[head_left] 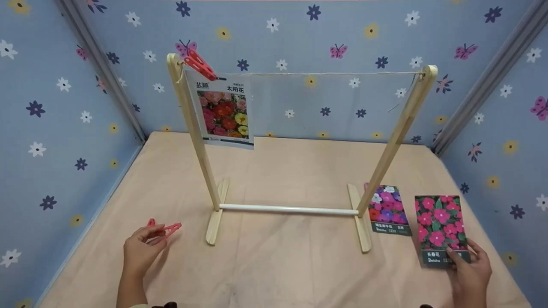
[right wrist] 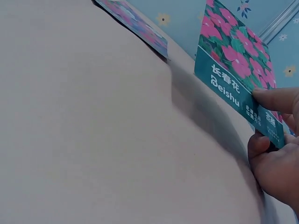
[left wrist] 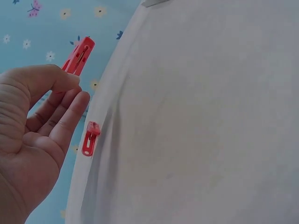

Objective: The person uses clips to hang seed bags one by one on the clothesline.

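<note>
On the left, my left hand [head_left: 143, 248] pinches a red clothespin [left wrist: 80, 56] between thumb and fingertips. A second red clothespin [left wrist: 91, 138] lies on the table close by, partly hidden by the hand in the head view. My right hand [head_left: 473, 267] grips the lower edge of a seed packet [head_left: 441, 222] with pink flowers, thumb on its front; the right wrist view shows it raised, its shadow below. Another seed packet [head_left: 388, 209] with purple and red flowers lies beside it. A third seed packet [head_left: 222, 113] hangs from the string under a red clothespin [head_left: 200, 65].
A wooden rack [head_left: 396, 141] stands mid-table, with a string [head_left: 317, 74] tied between its posts and a white bar [head_left: 287, 209] low across. Its feet rest on the pale tabletop [head_left: 282, 252]. Flowered panels [head_left: 299, 38] enclose the back and sides.
</note>
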The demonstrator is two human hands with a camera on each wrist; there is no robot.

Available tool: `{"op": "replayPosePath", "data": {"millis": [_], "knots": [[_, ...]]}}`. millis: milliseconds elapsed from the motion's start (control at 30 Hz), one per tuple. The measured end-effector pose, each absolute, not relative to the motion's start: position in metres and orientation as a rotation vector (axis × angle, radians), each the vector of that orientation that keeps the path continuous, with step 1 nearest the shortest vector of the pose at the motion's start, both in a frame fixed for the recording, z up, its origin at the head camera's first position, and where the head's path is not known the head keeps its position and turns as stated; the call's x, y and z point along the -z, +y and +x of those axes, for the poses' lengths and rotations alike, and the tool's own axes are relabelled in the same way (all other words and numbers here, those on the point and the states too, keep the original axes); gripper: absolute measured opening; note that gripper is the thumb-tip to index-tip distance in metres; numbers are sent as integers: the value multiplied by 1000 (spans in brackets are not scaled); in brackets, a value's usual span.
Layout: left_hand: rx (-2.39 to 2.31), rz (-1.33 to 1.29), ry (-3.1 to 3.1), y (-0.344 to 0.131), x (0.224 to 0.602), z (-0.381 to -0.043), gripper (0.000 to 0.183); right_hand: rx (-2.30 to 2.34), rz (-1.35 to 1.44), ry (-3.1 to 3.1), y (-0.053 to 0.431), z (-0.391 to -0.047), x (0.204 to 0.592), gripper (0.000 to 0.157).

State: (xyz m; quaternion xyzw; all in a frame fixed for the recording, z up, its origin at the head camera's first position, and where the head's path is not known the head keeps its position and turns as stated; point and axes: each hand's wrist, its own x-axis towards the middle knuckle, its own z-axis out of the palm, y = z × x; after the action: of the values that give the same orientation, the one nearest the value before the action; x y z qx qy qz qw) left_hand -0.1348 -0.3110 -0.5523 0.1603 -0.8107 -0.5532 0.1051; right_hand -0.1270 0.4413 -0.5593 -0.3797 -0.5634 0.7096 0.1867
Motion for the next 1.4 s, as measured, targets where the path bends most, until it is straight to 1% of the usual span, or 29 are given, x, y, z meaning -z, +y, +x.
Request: {"op": "replayPosePath", "data": {"millis": [100,300,400,533,767,967,1100,1200,1400], "knots": [[1674,448,-2418,-305,553,-137,42,-2047,-1033,-1539,436,-128,557,71],[1692,407,-2466,-294,555,-142,40,-2244,-930,-1443,427,-130,550,66],[1702,361,-2461,-290,555,-143,39,-2298,-886,-1441,423,-130,545,55],[1729,290,-2437,-284,552,-144,38,-2346,-790,-1439,418,-127,539,46],[1795,175,-2390,-275,545,-145,36,-2374,-565,-1472,408,-127,532,41],[1794,145,-2407,-268,537,-145,45,-2359,-380,-1451,400,-126,529,38],[1821,113,-2367,-263,532,-147,40,-2364,-261,-1441,396,-124,525,36],[1847,46,-2306,-260,529,-148,36,-2336,-235,-1469,393,-124,523,35],[1870,-36,-2234,-252,522,-153,35,-2297,-217,-1534,385,-127,518,36]]}}
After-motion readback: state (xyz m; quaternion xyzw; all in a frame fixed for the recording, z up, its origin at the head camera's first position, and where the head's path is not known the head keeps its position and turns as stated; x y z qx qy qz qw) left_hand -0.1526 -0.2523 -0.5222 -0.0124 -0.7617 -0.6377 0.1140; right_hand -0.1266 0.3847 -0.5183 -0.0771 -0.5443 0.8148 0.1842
